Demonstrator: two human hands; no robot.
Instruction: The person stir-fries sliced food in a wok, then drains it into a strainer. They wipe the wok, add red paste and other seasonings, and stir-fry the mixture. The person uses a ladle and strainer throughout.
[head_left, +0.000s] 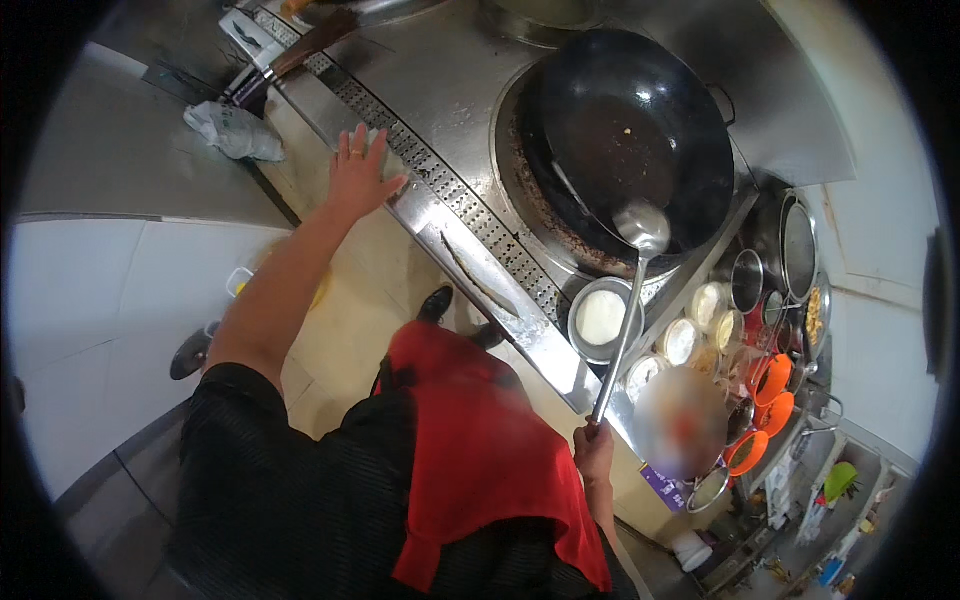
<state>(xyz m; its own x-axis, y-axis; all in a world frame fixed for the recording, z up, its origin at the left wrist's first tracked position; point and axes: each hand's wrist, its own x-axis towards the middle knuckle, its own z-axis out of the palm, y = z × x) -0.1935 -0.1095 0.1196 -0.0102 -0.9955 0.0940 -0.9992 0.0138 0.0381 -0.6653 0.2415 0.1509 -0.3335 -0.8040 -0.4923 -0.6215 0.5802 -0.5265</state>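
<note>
My right hand (595, 451) is closed around the handle end of a long metal ladle (626, 330). The ladle's bowl sits at the near rim of a large black wok (637, 120), which rests tilted on a round burner (514, 172). Inside the wok the surface looks glossy and dark, with a small pale bit near its middle. With fingers spread, my left hand (360, 176) is at the steel front edge of the stove (442, 45); whether it presses on the metal I cannot tell. A metal bowl (574, 319) with something white in it stands close to the ladle's shaft.
A perforated drain strip (465, 210) runs along the stove front. To the right are several seasoning tubs (681, 341), orange containers (772, 416) and a metal pot (799, 244). A brown-handled tool (315, 43) and a plastic bag (232, 129) are at upper left.
</note>
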